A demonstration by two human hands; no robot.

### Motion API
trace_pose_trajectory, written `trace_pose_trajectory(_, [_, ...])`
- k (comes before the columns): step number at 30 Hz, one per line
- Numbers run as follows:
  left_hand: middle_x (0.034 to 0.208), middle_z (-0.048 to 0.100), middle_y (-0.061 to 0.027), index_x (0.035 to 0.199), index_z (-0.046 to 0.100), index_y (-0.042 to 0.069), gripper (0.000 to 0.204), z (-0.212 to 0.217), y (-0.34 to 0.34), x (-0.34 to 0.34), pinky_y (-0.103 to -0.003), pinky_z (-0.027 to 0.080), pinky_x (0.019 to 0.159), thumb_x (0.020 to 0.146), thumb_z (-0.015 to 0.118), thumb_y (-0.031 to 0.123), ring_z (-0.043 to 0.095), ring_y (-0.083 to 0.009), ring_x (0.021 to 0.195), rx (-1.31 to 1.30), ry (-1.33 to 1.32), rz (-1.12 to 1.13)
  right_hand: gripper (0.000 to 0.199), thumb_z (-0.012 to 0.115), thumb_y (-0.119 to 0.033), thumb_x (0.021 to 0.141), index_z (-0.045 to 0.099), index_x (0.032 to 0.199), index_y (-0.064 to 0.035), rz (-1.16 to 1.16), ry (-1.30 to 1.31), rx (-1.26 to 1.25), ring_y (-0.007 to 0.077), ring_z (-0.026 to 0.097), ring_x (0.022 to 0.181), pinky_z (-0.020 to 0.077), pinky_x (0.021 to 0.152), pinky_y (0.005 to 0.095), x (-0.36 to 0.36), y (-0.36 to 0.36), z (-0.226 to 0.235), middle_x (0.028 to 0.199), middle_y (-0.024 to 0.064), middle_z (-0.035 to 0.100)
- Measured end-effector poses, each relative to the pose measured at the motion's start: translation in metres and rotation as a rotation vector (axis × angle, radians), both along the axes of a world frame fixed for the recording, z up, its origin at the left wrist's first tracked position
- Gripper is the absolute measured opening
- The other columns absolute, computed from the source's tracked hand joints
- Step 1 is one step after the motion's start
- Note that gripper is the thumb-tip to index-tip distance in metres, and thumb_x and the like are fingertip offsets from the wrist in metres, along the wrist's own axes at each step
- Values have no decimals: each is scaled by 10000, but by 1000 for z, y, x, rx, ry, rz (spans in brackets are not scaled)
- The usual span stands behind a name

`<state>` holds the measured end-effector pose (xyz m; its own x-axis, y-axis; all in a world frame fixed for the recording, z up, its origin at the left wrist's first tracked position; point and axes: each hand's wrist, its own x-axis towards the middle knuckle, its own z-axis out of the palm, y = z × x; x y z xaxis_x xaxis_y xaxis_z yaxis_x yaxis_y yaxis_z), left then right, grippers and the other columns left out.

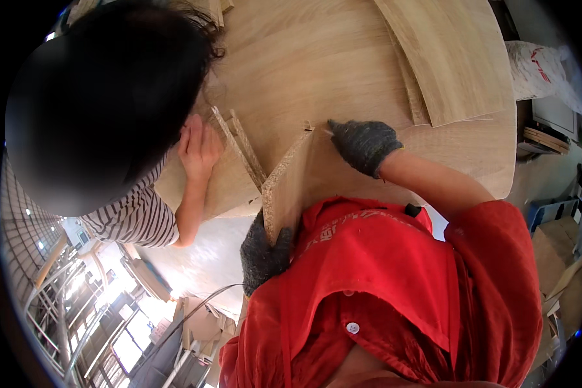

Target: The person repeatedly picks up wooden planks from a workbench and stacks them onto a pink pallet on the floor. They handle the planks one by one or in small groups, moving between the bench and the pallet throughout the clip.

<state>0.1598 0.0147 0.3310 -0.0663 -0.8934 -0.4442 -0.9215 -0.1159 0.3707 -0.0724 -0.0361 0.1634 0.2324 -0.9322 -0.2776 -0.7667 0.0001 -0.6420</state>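
Note:
Both my hands wear dark grey knit gloves. My left hand [265, 255] is wrapped round the near end of a chipboard panel [286, 184] with a wood-grain face and a raw, speckled edge. The panel stands tilted on its edge against my red apron. At its far corner there is a small notch or chip. Just right of that corner, my right hand [365, 145] is closed, its fingertips pinched together over the board below. Whatever those fingers hold, if anything, is too small to make out.
A co-worker's head [110, 97] and bare hand [200, 145] are close on the left. Narrow chipboard strips [242, 142] stand between us. Larger wood-grain boards [456, 64] lie stacked at the far right of the work surface [304, 58]. A white sack [540, 71] is beyond them.

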Motion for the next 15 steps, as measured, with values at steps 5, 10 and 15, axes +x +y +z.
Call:
trace_pose_trajectory(5, [1145,615,-239,1322,476,8,585,5,14,-3,-417,504,858,821,670,241,614,-382,1047,79,-25,36,430,476,-430,966,583,1098,-35,-680,-1138,709,217,653,685,528,589,354,25,0,10,873,138,665])
trace_pose_trajectory(10, [1284,549,-205,1289,507,-7,604,-11,0,17,-416,383,1024,779,712,242,464,-328,1266,83,411,-98,486,494,-499,946,584,995,-24,-654,-1216,691,167,609,601,505,568,296,43,-1,13,781,103,634])
trace_pose_trajectory(15, [1184,583,-178,946,649,22,244,-44,-33,2,-444,360,1035,812,646,226,472,-293,1223,70,848,-271,511,486,-506,949,581,910,-6,-489,-1064,636,167,597,579,495,570,300,37,3,46,666,107,601])
